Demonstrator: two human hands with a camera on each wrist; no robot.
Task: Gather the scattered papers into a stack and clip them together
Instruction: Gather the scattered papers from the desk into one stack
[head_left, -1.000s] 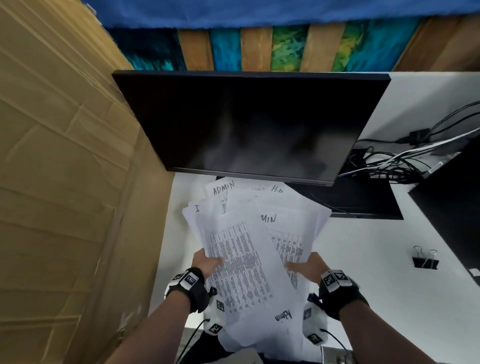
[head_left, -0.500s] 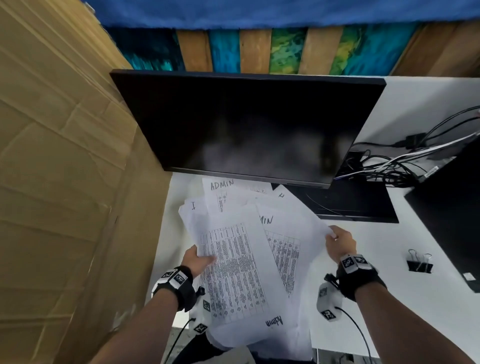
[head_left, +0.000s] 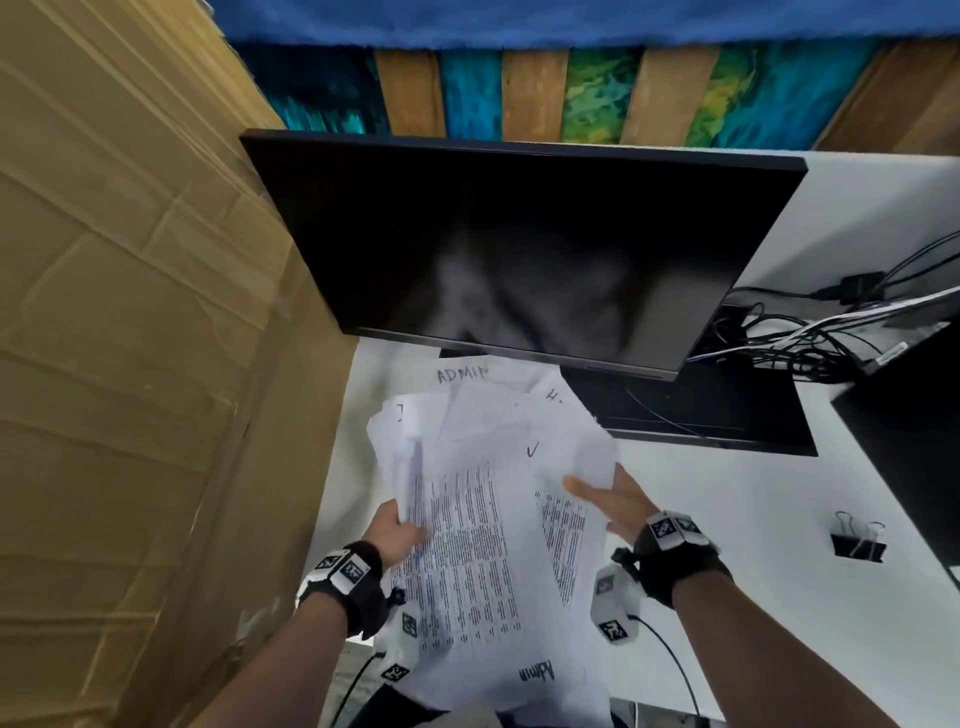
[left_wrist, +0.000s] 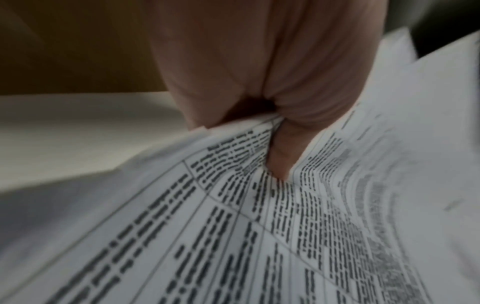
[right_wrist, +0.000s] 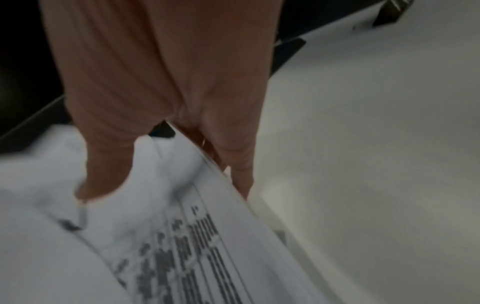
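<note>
A loose, uneven bundle of printed white papers (head_left: 467, 545), some handwritten "ADMIN", is held over the white desk (head_left: 701, 545) in front of the monitor. My left hand (head_left: 397, 530) grips the bundle's left edge, where the sheets curl upward. In the left wrist view its thumb (left_wrist: 280, 160) presses onto the printed top sheet (left_wrist: 259, 236). My right hand (head_left: 613, 499) pinches the right side; its thumb (right_wrist: 103, 174) lies on top of the papers (right_wrist: 182, 257) with the fingers (right_wrist: 239, 164) under the edge. A black binder clip (head_left: 857, 540) lies on the desk to the right, apart from both hands.
A large dark monitor (head_left: 519, 249) stands just behind the papers on a flat black base (head_left: 701, 410). A tall cardboard wall (head_left: 130, 364) closes off the left. Tangled cables (head_left: 810, 338) lie at the back right, and a black object (head_left: 914, 441) fills the right edge.
My right hand has come back from the sheets' far right corner to pinch the right edge nearer me. The bundle has bunched together and its left edge has curled up.
</note>
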